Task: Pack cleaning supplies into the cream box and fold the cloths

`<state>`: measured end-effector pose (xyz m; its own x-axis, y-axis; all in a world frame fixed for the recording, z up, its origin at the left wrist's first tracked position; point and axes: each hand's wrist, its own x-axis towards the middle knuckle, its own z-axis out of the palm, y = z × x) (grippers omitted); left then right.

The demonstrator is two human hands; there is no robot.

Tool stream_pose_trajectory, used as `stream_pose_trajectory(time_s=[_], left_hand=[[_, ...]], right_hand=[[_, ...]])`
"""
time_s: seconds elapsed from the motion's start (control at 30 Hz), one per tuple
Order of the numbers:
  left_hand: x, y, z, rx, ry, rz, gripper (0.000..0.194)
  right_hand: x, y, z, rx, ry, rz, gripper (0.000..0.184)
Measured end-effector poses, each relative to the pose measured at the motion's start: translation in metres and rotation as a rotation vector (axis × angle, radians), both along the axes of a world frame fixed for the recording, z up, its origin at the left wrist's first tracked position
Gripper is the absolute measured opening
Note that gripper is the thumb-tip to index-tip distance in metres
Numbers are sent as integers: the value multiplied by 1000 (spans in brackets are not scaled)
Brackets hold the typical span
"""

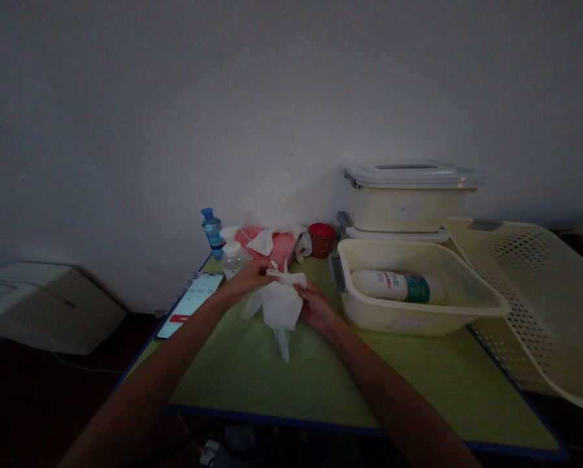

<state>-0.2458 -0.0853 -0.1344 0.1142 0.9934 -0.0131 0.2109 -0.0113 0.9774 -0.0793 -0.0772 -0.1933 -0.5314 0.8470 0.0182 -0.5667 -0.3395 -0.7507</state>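
Left fingers (260,267), right fingers (311,296) — both hold white material (280,305) (thin, limp)

Looks like a room in a home, dim and simply kept. Shows a plain, lightly marked wall (174,117) behind a small green table (252,390) with blue edging, of a household kind. Groups lidded boxes (403,208) in a stack, an open tub (418,322) with a bottle (379,285) inside and a small red basket (322,242), all of everyday make. Includes a large perforated basket (539,286) of the laundry sort at right and a white box (62,296) at left, near a thin cord (89,368). Could also pass for a dormitory.
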Motion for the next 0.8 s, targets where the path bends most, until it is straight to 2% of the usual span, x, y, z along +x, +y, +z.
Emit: stream_pose_trajectory(time_s=[0.1, 0.2, 0.27, 0.43, 0.5, 0.6, 0.8], left_hand=[[-13, -12, 13, 77, -60, 16, 22], [-16, -24, 28, 101, -145, 64, 23], [-15, -31, 41, 131, -200, 85, 24], [-9, -44, 81, 279, -296, 95, 21], [-8, -47, 97, 350, -297, 85, 18], [-9, -51, 117, 478, -266, 112, 17], [-7, -62, 142, 630, -166, 225, 13]], right_hand=[[-5, -15, 10, 42, -55, 4, 24], [-12, -29, 32, 94, -90, -36, 28], [-16, -35, 53, 153, -123, -89, 29], [-18, -34, 114, 474, -307, -359, 17], [-13, -30, 137, 579, -327, -430, 20], [-2, -26, 164, 688, -389, -464, 25], [16, -30, 196, 916, -462, -532, 16]])
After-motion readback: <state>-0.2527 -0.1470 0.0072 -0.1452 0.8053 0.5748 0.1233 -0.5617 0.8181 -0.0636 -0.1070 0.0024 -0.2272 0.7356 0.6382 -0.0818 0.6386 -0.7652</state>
